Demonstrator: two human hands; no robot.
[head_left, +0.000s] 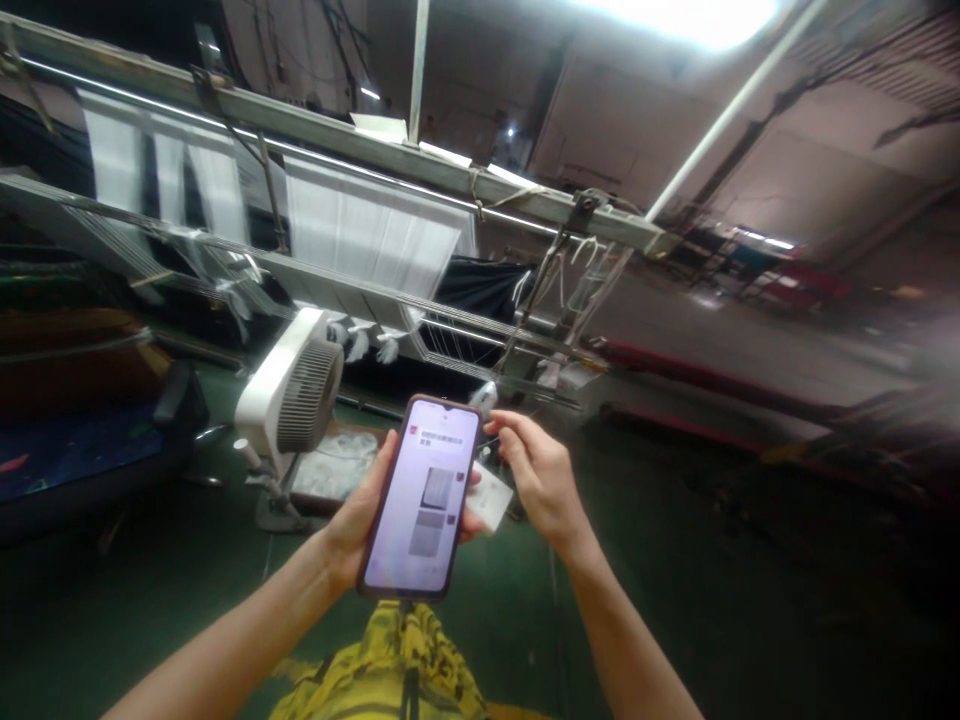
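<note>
My left hand (358,517) is wrapped round a smartphone (421,497) with a lit screen showing a chat with small pictures. It holds the phone upright in front of me. Just to the right, my right hand (536,472) hovers beside the phone's upper edge, fingers curled and pinched together. A small white card or tag (491,500) shows between the two hands, below the right fingers; whether the right hand holds it is unclear.
A white floor fan (294,395) stands on the green floor behind the phone. A long weaving loom (375,235) with white warp threads spans the background. A dark chair (90,440) is at left. Yellow patterned clothing (390,665) shows below.
</note>
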